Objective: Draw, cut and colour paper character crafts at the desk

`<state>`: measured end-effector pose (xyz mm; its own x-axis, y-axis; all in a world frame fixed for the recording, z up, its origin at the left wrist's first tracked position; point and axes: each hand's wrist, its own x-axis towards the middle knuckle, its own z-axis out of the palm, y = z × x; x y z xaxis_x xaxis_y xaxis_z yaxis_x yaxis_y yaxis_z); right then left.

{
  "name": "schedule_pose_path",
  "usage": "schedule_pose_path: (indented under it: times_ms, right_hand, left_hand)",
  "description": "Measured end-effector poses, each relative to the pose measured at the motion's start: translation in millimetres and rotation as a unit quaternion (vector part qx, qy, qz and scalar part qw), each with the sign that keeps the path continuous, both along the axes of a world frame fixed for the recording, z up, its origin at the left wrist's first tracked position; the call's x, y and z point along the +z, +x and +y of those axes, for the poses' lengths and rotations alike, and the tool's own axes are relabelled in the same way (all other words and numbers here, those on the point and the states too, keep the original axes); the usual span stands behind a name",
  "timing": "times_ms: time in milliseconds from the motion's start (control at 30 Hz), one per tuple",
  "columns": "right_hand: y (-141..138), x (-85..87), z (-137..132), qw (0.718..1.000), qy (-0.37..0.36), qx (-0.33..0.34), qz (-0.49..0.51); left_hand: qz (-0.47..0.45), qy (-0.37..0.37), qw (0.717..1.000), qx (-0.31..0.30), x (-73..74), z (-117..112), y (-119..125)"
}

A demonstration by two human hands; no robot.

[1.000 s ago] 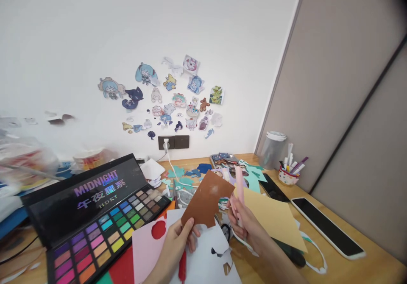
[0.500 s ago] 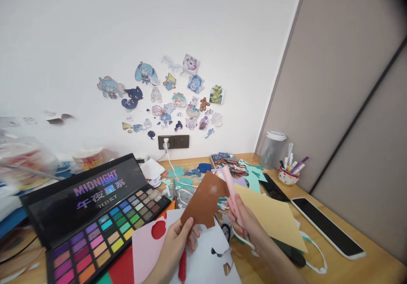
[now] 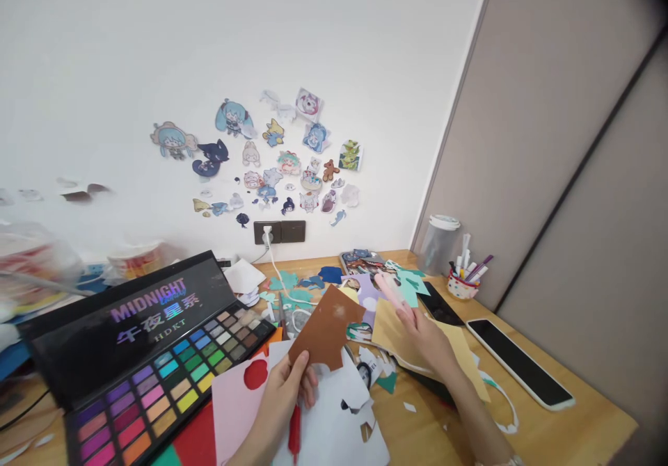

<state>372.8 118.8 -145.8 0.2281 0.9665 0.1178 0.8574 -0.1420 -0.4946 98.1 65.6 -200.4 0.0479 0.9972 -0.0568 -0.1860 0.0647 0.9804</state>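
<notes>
My left hand (image 3: 289, 386) pinches the lower left edge of a brown sheet of paper (image 3: 323, 323), which has a notch cut out of its right side. Held in my right hand (image 3: 428, 344) is a long, slim pale-pink object (image 3: 389, 289); its exact kind does not show. That hand is over a pale yellow sheet (image 3: 467, 355), apart from the brown paper. Below my left hand lie white paper (image 3: 334, 428) with cut-outs, a pink sheet (image 3: 232, 400) with a hole showing red, and a slim red-handled tool (image 3: 295, 435).
An open eyeshadow palette (image 3: 172, 375) takes up the left side. Paper scraps (image 3: 295, 295) and a white cable (image 3: 282, 278) lie at the back. On the right are a white-framed phone (image 3: 519, 362), a dark phone (image 3: 441, 304), a pen cup (image 3: 463, 286) and a lidded clear cup (image 3: 439, 247).
My right hand has moved right, away from the brown paper, carrying the pink object over the yellow sheet. My left hand still holds the brown paper. The view has shifted slightly.
</notes>
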Motion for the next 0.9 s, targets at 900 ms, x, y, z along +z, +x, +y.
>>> schedule_pose_path:
  times_ms: [900]
  right_hand:
    - [118,-21.2,96,0.994,0.016,-0.074,-0.084]
  left_hand:
    - [0.008,-0.045,0.999,0.025,2.2,3,4]
